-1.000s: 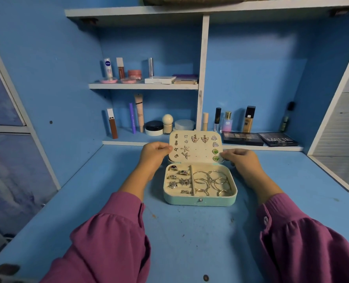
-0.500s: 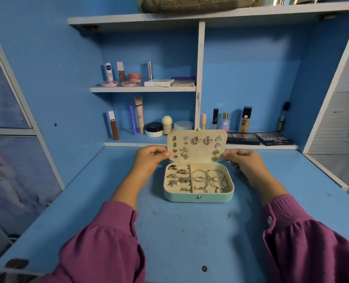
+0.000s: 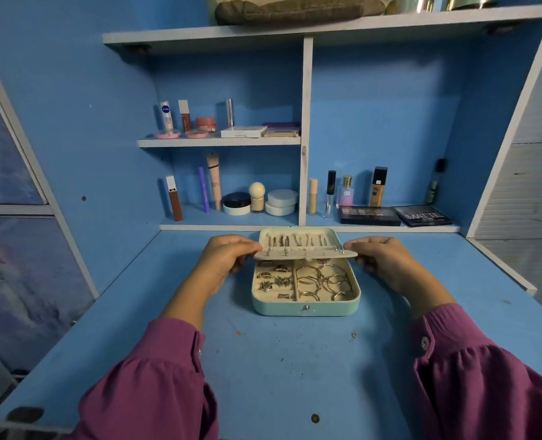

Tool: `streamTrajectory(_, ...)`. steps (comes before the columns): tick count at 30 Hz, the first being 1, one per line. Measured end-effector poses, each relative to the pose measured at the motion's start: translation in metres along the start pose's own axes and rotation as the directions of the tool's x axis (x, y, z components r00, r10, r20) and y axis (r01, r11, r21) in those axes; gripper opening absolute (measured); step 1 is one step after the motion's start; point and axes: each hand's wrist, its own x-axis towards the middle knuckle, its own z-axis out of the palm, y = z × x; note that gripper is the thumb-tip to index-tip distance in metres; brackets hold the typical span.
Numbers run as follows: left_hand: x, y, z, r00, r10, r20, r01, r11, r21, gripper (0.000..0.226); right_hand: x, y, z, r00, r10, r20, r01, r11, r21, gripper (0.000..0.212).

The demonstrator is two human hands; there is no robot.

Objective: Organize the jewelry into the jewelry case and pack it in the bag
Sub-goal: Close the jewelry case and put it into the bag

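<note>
Head view: a mint jewelry case [image 3: 306, 308] is seen lying open at the middle of the blue surface [image 3: 295, 369]. Rings [image 3: 274, 279] are set in its left compartment, hoop bangles [image 3: 323, 282] in the right, and necklaces [image 3: 295, 240] are seen in the lid at 12 o'clock. A cream earring panel [image 3: 304, 255] is held level across the case, its ends pinched by the left hand [image 3: 228, 258] at 9 o'clock and the right hand [image 3: 380, 260] at 3 o'clock. Sorting is judged nearly finished; the case is not yet closed. An olive bag [image 3: 295, 9], perhaps the one intended, is seen on the top shelf [image 3: 422, 20]. Cosmetics [image 3: 257, 198] are lined on the lower shelves.
</note>
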Motion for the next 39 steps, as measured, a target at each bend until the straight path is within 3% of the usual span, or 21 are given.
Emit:
streamTrajectory(4,0.002,-0.002,0.001,0.999,-0.013,0.029,0.010,0.996,0.094,0.008,0.002,0.000,-0.002,0.999,0.023,0.037,-0.023,1.000,-0.017,0.003)
streamTrajectory(9,0.007,-0.004,0.003,0.999,-0.033,0.008,0.032,0.995,0.091,0.007,0.007,0.002,-0.003,0.998,0.051,0.021,-0.051,0.998,-0.024,0.020)
streamTrajectory(14,0.019,-0.009,0.012,0.994,-0.018,-0.112,0.048,0.959,0.278,0.015,0.008,-0.001,0.010,0.991,0.091,-0.102,-0.116,0.955,-0.274,0.039)
streamTrajectory(18,0.027,-0.012,0.021,0.984,-0.028,-0.178,0.091,0.929,0.358,0.028,0.005,-0.007,0.020,0.989,0.091,-0.117,-0.124,0.938,-0.323,0.032)
streamTrajectory(26,0.024,-0.009,0.021,0.981,0.061,-0.185,-0.001,0.951,0.309,0.019,0.005,-0.003,0.016,0.990,0.063,-0.129,-0.089,0.975,-0.205,0.022)
streamTrajectory(39,0.009,0.003,0.018,0.953,0.196,-0.230,-0.163,0.975,0.151,0.024,0.006,0.001,0.009,0.995,-0.006,-0.102,0.007,1.000,0.015,0.020)
